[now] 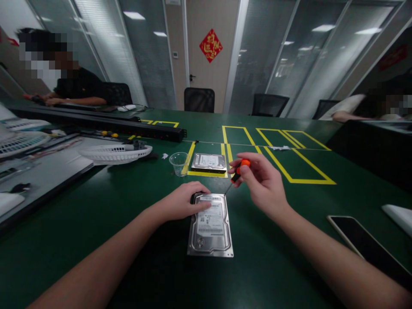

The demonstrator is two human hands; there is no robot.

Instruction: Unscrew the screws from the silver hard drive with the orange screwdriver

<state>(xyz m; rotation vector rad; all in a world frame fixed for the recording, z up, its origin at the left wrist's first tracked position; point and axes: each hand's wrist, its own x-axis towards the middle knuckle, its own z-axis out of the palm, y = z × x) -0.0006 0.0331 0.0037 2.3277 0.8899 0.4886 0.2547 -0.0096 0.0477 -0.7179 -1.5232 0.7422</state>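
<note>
A silver hard drive with a white label lies flat on the green table in front of me. My left hand grips its far left corner, with the thumb across the label and the fingers over the far edge. In my right hand is a screwdriver with an orange and black handle, tilted, its thin shaft pointing down. The tip meets the drive's far right corner; whether a screw sits there is too small to tell. Beyond it, a second hard drive rests inside a yellow tape outline.
A clear plastic cup stands left of the second drive. White fan-like guards and a long black rail lie to the left. A phone is at the right. Two people sit across the table.
</note>
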